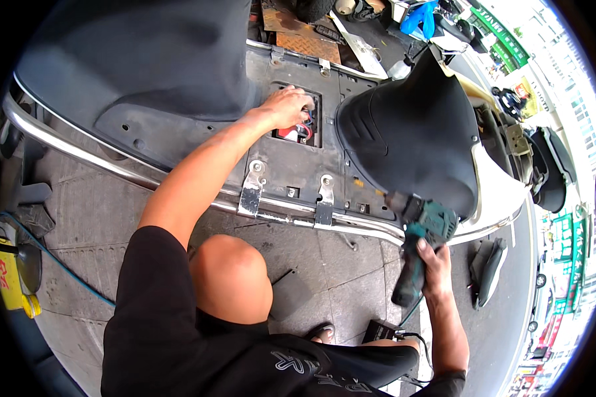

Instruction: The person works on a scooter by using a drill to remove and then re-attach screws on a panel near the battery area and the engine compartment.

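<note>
Grip of your right hand point(434, 259) is clamped round the handle of the teal-and-black drill point(437, 221), near right, just off the scooter's edge, bit pointing left. Judged by build: stiff, with some weight in the motor head; best held low on the rubbery-looking handle, clear of the bit. Below it, near the bottom edge, a dark box point(383, 331) with cables rests on the ground.

Next out, a chrome rail point(371, 233) runs along the near side of the floorboard point(298, 165); two worn metal brackets point(251, 188) lap over it.

Farther, at the centre, your left hand point(288, 106) reaches over a rectangular opening point(318, 122), fingertips down by the wires point(306, 130). Cannot tell whether that grip is closed on anything. Wires look light and limp, easily strained; take them by the sleeve near their ends. Red-and-white block point(287, 133) beneath looks hard, probably heavy for its size; its sides would be the hold.

Dark moulded panels rise left point(172, 59) and right point(410, 132) of the opening. Far right, a blue bag point(420, 20).
</note>
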`<state>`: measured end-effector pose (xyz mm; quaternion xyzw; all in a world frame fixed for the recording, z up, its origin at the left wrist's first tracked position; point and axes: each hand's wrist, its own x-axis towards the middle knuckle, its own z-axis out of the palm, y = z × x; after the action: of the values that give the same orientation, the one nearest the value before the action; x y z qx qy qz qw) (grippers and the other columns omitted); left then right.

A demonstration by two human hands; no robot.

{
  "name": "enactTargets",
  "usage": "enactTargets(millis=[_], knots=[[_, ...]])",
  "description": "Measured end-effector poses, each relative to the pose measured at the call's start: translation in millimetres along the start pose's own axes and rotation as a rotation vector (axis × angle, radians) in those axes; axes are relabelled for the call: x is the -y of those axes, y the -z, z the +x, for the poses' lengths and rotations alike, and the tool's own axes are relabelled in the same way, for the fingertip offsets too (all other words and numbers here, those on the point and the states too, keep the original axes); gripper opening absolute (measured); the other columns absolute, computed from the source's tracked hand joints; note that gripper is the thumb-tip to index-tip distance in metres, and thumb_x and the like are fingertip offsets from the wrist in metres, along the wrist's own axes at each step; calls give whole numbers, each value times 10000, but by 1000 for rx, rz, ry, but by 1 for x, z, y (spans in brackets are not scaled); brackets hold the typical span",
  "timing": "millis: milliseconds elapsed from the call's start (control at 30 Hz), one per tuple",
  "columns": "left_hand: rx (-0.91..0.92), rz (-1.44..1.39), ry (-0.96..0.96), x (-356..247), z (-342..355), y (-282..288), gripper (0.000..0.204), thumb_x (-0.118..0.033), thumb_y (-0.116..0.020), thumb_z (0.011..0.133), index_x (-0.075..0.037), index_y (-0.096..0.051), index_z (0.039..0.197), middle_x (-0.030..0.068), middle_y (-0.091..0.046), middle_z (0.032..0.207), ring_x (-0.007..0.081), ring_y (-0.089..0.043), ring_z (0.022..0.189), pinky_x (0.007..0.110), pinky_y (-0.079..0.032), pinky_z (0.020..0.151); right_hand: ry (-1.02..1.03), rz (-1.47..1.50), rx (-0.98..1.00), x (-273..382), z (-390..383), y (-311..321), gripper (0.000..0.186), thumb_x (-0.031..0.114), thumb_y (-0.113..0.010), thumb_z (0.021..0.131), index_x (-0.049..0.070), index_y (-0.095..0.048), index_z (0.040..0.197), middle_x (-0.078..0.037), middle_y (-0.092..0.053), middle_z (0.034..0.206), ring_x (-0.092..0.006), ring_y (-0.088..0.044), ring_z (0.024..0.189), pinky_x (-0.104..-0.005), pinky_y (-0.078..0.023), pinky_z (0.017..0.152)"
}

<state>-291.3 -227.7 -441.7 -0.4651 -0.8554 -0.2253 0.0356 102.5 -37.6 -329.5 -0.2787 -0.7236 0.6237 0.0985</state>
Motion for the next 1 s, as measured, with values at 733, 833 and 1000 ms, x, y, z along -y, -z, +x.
enactTargets(millis=[733,833,1000], knots=[[50,-498,-268,-11,72,-24,200,-167,-662,831,-27,-711,966,118,-710,948,286,-667,922,378,-501,809,139,-735,122,152,155,-67,396,322,-712,823,-24,-633,997,-47,-632,824,-118,-587,652,-256,-488,613],[54,-514,-255,-10,71,-25,208,-175,-658,837,-28,-707,976,117,-711,942,280,-668,916,375,-500,809,105,-745,79,155,156,-69,391,323,-715,821,-25,-630,980,-56,-633,824,-122,-590,652,-259,-489,613],[45,-519,-288,-1,70,-27,222,-189,-649,844,-28,-699,988,115,-713,929,262,-672,903,364,-501,805,60,-761,73,163,155,-82,455,358,-729,820,-31,-603,1020,-73,-631,848,-133,-599,663,-262,-496,622]])
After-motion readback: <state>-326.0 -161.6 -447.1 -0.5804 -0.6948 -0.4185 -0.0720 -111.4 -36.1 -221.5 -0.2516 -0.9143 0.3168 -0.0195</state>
